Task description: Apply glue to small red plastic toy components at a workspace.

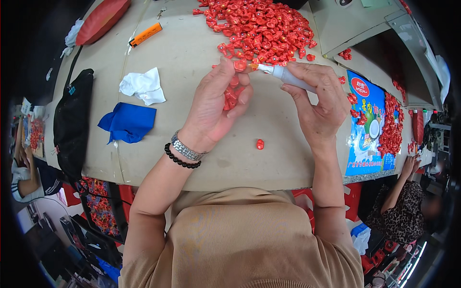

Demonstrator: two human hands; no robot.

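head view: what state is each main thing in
Left hand, grip curled around red pieces
Right hand, grip shut on squeeze bottle
Squeeze bottle, tipped, nozzle toward left hand
Red heap, loosely piled
Lone red piece, apart from heap
White tissue, creased
Blue cloth, creased

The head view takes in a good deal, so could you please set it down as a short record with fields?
Left hand: cups small red pieces, one at the fingertips
Right hand: grips a whitish squeeze bottle, nozzle toward that piece
Nozzle touching piece: cannot tell
Left wrist: silver watch, black bead bracelet
Table, far side: large red heap
Table, near side: lone red piece
Table, left: orange stick-shaped item, white cloth or tissue, blue cloth
Table, right: blue printed sheet, partly covered by red pieces
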